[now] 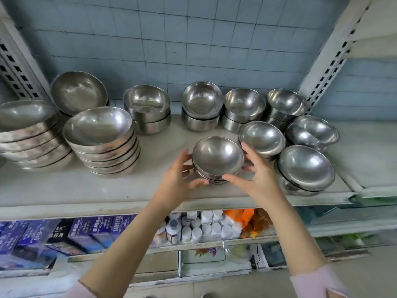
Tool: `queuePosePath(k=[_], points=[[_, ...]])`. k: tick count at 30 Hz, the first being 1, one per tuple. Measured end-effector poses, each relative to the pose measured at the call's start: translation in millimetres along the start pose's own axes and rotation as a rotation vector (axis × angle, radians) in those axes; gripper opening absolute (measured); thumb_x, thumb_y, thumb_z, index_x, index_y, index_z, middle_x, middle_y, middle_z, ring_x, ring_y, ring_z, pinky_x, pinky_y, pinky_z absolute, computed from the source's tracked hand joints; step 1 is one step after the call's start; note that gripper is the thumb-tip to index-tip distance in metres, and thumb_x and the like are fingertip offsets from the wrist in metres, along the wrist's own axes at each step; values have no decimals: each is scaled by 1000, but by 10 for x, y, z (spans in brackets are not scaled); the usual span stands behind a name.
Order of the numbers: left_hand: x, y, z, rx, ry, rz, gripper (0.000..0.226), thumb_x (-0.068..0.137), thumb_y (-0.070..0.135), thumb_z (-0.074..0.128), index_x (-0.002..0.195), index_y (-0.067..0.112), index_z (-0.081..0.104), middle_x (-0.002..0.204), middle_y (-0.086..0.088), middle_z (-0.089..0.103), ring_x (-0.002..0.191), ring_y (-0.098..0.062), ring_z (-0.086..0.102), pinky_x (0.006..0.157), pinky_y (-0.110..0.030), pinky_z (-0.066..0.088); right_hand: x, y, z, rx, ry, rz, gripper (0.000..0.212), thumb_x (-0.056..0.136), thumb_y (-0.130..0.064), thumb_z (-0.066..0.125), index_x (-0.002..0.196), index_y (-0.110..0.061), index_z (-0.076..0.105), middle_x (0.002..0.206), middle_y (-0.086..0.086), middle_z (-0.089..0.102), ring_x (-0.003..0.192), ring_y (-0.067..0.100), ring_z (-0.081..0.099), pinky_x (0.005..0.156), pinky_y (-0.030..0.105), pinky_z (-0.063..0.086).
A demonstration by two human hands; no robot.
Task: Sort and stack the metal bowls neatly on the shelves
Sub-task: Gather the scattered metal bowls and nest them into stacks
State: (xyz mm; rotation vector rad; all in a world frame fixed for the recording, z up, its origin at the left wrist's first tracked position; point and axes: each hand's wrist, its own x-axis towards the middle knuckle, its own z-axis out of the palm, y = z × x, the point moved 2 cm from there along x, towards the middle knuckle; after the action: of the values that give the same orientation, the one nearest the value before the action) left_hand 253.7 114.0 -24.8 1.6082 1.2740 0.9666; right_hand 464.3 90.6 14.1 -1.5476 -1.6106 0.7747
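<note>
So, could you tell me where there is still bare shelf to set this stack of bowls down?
Bare shelf lies between the tall stack on the left and the small stack you hold. The front strip before the tall stacks and the far right end are also free. The right-hand bowls are crowded.

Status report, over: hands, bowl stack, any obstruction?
Hands: left hand, right hand both cup small bowl stack. At shelf front. Close by right hand: neighbouring bowl stack.
</note>
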Motion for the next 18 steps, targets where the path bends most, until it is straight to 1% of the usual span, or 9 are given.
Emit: queuePosePath(k=[2, 4, 6, 7, 9, 13, 15, 16, 18], points=[[9, 21, -1, -19, 5, 2, 96, 61, 39, 80, 144, 24, 34, 123, 18, 52, 109, 2, 57, 101, -26, 47, 68, 24, -15, 22, -39, -8, 96, 69, -40, 86, 150, -37, 33, 142, -25, 37, 115, -4, 53, 84, 7, 43], [1, 27, 2, -34, 33, -1, 87, 64, 33, 84, 137, 34, 37, 118, 20, 56, 107, 11, 57, 96, -15, 47, 141, 24, 1, 18, -72, -31, 94, 69, -39, 86, 148, -37, 35, 140, -24, 40, 114, -3, 55, 90, 11, 44], [-21, 0, -24, -40, 140, -19, 82, 68, 22, 87, 135, 33, 41, 111, 22, 57, 96, 23, 55, 84, -3, 45, 222, 2, 47, 19, -111, -55, 91, 70, -39, 85, 147, -36, 37, 133, -22, 45, 109, -4, 56, 94, 15, 44], [-36, -21, -43, -38, 193, -29, 81, 69, 19, 86, 136, 31, 43, 109, 22, 57, 92, 26, 54, 79, 0, 43, 261, -22, 73, 22, -132, -70, 91, 71, -38, 85, 147, -35, 37, 131, -20, 47, 107, -5, 57, 94, 13, 43], [-61, -58, -76, -32, 265, -40, 79, 71, 20, 86, 137, 29, 44, 110, 22, 57, 95, 24, 55, 77, 1, 42, 345, -60, 127, 36, -189, -87, 91, 72, -37, 84, 149, -32, 35, 133, -20, 48, 109, -4, 56, 91, 6, 42], [-69, -105, -94, -33, 330, -50, 82, 71, 27, 85, 140, 34, 42, 120, 15, 61, 113, 4, 57, 93, -13, 44, 432, -86, 66, 19, -213, -90, 92, 75, -46, 79, 152, -34, 30, 143, -22, 42, 119, 3, 51, 101, 24, 43], [-66, -102, -95, -42, 352, -60, 81, 72, 28, 85, 140, 34, 42, 123, 11, 61, 116, 1, 56, 96, -20, 44, 446, -88, -102, -31, -134, -77, 79, 79, -48, 74, 148, -34, 38, 145, -19, 45, 121, 6, 50, 98, 24, 40], [-61, -104, -95, -49, 361, -60, 80, 72, 26, 85, 140, 33, 42, 125, 10, 60, 115, 2, 56, 95, -19, 44, 457, -85, -206, -70, -84, -80, 70, 82, -47, 72, 145, -31, 45, 143, -17, 49, 121, 5, 49, 97, 22, 38], [-53, -100, -90, -56, 379, -50, 75, 74, 20, 83, 136, 33, 44, 126, 8, 58, 109, 11, 55, 88, -9, 44, 498, -47, -399, -194, 3, -103, 52, 85, -44, 70, 130, -21, 62, 132, -9, 61, 118, 6, 54, 93, 18, 37]])
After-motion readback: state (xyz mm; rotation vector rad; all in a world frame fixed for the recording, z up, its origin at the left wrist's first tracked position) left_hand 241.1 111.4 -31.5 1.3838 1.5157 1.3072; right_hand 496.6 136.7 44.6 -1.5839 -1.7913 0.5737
